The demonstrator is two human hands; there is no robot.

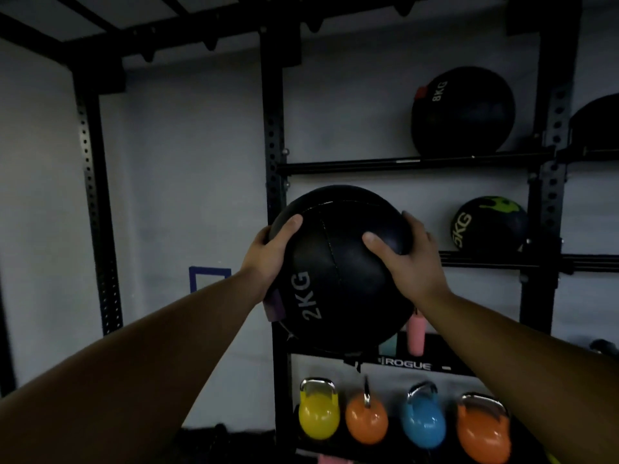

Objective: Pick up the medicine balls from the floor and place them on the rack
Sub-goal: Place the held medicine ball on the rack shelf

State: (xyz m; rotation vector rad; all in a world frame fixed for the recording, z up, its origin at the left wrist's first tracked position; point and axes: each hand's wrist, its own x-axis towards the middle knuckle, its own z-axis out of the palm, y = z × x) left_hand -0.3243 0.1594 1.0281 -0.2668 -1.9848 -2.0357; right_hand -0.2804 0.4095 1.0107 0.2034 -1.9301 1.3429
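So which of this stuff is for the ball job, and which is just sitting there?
For the job:
- 2KG ball, held by the left hand and right hand
- rack
- 8KG ball and green-marked ball, already on the rack

Just sitting there:
- four kettlebells
- pink bottle

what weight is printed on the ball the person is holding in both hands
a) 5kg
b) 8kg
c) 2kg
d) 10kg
c: the black medicine ball gripped between the left hand and the right hand reads "2KG" in pale letters on its lower left side; the ball marked 8KG sits on the upper shelf of the rack.
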